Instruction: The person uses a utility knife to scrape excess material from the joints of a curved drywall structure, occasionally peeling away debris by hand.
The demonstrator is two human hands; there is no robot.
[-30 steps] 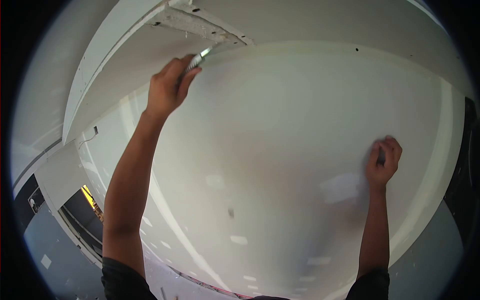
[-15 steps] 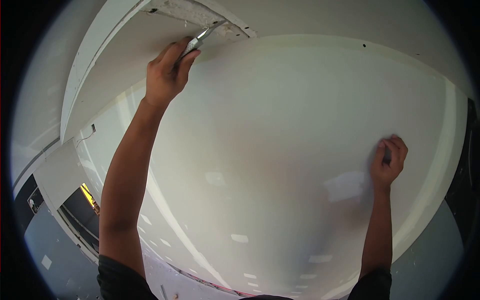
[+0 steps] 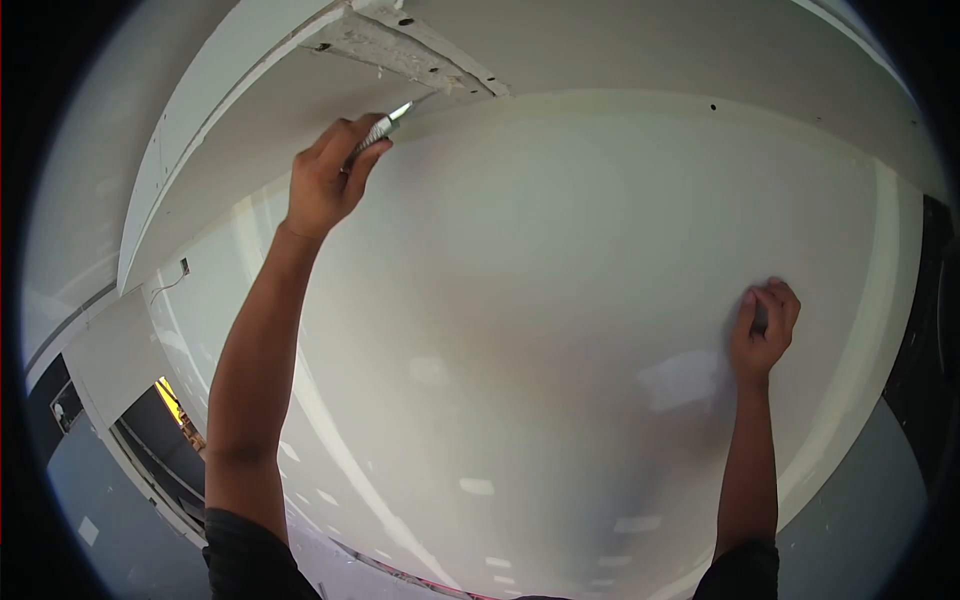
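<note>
Fingers of the left hand (image 3: pixel 322 188) are wrapped round a bladed tool (image 3: pixel 378 131), far left, apparently tilted to reach the rough strip (image 3: pixel 385 50); whether the curled right hand (image 3: pixel 764 338) grips anything cannot be told.

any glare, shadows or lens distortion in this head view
Head view: strong fisheye bend and black corners; pale patches, probably glare, low on the wall; soft shadow beside the right hand; bright glint on the knife.

Head cam only, wide-angle, looks fwd from wearer's head; wall (image 3: pixel 560 250) close ahead, ceiling (image 3: pixel 620 50) up top.
</note>
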